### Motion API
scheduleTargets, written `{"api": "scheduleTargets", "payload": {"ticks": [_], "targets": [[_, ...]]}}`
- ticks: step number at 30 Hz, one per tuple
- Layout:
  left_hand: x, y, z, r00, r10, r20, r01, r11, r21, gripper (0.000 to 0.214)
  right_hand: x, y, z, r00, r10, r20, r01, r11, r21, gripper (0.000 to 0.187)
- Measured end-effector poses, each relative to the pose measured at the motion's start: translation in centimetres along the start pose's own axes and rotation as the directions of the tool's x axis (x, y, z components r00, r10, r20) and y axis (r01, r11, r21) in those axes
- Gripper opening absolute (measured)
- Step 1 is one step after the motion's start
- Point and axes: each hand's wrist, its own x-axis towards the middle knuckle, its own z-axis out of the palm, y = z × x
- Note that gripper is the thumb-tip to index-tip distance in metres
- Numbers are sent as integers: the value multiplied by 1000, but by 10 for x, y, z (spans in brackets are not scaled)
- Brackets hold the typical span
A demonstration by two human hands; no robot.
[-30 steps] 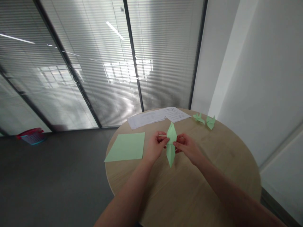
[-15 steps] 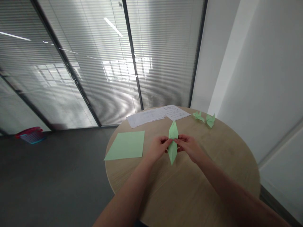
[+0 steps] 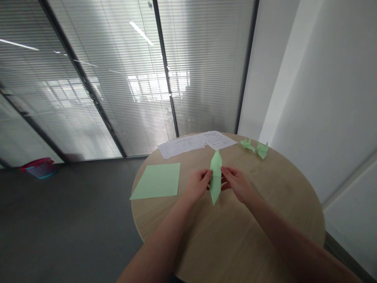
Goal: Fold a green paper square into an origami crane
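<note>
Between my hands, over the round wooden table, is a folded piece of light green paper. It is a long diamond, pointed at both ends, with a crease across its middle. My left hand pinches its left edge, thumb on top and fingers partly hidden beneath. On the opposite edge, my right hand grips it between thumb and fingers. A flat green sheet lies left of my left hand. Two small folded green paper figures sit at the table's far right.
Printed white papers overlap along the table's far edge. Behind them stands a glass partition with blinds. A white wall rises on the right. A red and blue basket rests on the floor at far left.
Both thumbs have slid outward from the middle of the folded paper to its side edges, uncovering the cross crease. The paper stays in nearly the same place.
</note>
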Motion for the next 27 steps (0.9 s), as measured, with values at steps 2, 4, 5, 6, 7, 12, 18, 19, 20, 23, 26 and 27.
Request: {"api": "scheduleTargets", "payload": {"ticks": [2, 4, 5, 6, 7, 12, 18, 19, 20, 23, 26, 27], "targets": [[-1, 0, 3, 1000, 15, -24, -14, 999, 36, 42, 0, 1, 0, 1000, -16, -15, 16, 1000, -8, 49], [-1, -1, 5, 999, 20, -37, -17, 998, 66, 42, 1, 2, 1, 999, -24, -30, 24, 1000, -16, 50], [-1, -1, 5, 999, 20, -41, -17, 997, 80, 42, 1, 3, 1, 999, -24, -35, 23, 999, -22, 50], [-1, -1, 5, 999, 20, -43, -16, 996, 93, 41, 1, 3, 1, 999, -21, -37, 20, 999, -27, 50], [-1, -1, 6, 999, 20, -43, -16, 994, 107, 41, 1, 4, 1, 999, -18, -38, 17, 999, -31, 50], [-1, 1, 3, 995, 57, -80, -40, 979, 202, 39, 1, 5, 2, 1000, -10, -24, 9, 999, -42, 48], [-1, 4, 0, 987, 101, -129, -58, 953, 299, 38, -1, 5, 3, 997, 2, 80, 10, 988, -153, 46], [-1, 5, 0, 986, 105, -130, -61, 950, 306, 38, -1, 5, 3, 996, 6, 86, 9, 985, -174, 46], [-2, 5, 1, 985, 109, -131, -64, 948, 311, 38, 0, 4, 2, 996, 10, 89, 7, 981, -192, 45], [-3, 5, 0, 986, 116, -121, -74, 949, 308, 38, 0, 3, 1, 995, -2, 102, 25, 973, -228, 45], [-3, 4, -1, 989, 119, -88, -93, 962, 256, 39, 0, 1, 0, 995, -35, 95, 56, 972, -230, 46], [-3, 4, -2, 992, 110, -67, -93, 973, 209, 39, 0, 1, 0, 995, -41, 93, 61, 972, -227, 46]]}}
